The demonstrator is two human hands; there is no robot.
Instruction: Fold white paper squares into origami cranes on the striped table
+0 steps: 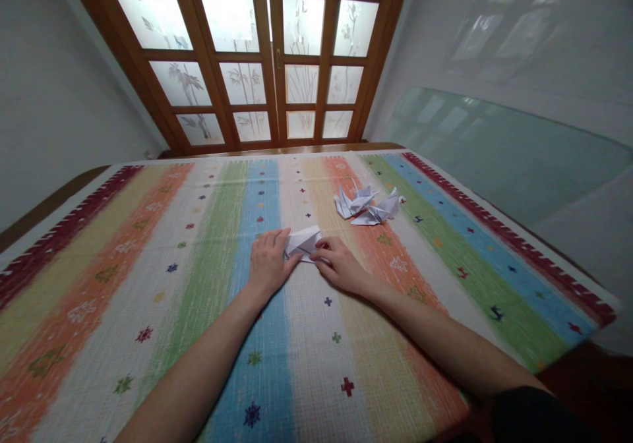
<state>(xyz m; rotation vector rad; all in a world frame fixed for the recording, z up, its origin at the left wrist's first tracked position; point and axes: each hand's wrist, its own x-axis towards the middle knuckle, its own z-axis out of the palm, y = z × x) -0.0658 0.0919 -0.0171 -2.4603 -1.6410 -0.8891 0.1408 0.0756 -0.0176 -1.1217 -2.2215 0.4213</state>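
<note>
A partly folded piece of white paper (302, 240) lies on the striped tablecloth between my two hands. My left hand (270, 258) rests over its left side, fingers along the upper edge and thumb at the lower edge, closed on the paper. At the right edge, the thumb and fingers of my right hand (339, 262) pinch the paper's corner. Sloping folded layers show on its upper face. Beyond my right hand sit white folded paper cranes (378, 211), close together with pointed wings and necks.
The tablecloth (208, 232) has coloured stripes with small printed motifs and covers the table. At the far end stand wooden doors (277, 126) with frosted panes. A glass panel (494, 146) leans by the right wall, and a plain wall rises at left.
</note>
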